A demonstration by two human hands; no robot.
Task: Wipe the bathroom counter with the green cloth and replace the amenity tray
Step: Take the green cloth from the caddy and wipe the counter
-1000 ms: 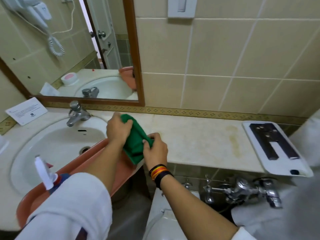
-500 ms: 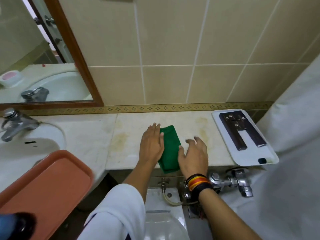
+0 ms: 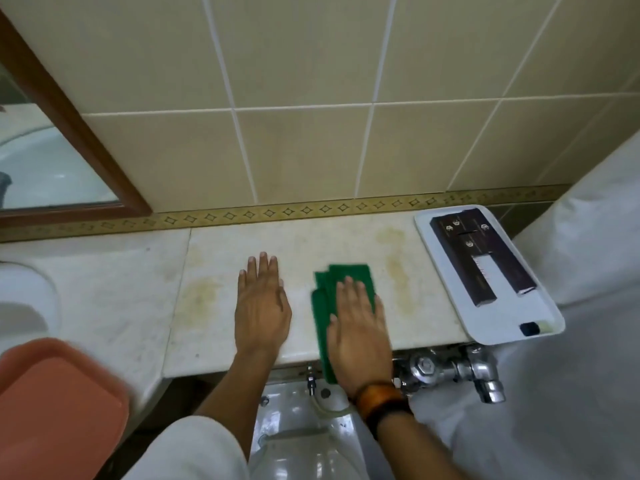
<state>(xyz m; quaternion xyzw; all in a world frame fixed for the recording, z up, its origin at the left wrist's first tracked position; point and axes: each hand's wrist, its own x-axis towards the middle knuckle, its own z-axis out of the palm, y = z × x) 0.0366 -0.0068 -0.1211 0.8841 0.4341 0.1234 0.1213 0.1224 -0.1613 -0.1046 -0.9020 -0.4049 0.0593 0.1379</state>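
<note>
The folded green cloth (image 3: 350, 276) lies on the pale marble counter (image 3: 311, 242), its near end hanging over the front edge. My right hand (image 3: 360, 329) presses flat on top of it, fingers pointing at the wall. My left hand (image 3: 262, 306) rests flat and empty on the bare counter, a short way left of the cloth and apart from it. The white amenity tray (image 3: 542, 315) sits at the counter's right end and holds dark boxed items; its near corner juts past the edge.
An orange tray (image 3: 62, 403) lies over the sink (image 3: 24, 299) at the lower left. A wood-framed mirror (image 3: 69, 133) hangs at the left. A chrome flush valve (image 3: 457, 368) and a toilet (image 3: 301, 431) are below the counter. White fabric (image 3: 581, 306) fills the right. Yellowish stains mark the counter.
Both hands held the cloth by the sink, then laid it on the counter. My right hand has slid it to the right, and my left hand has come off it.
</note>
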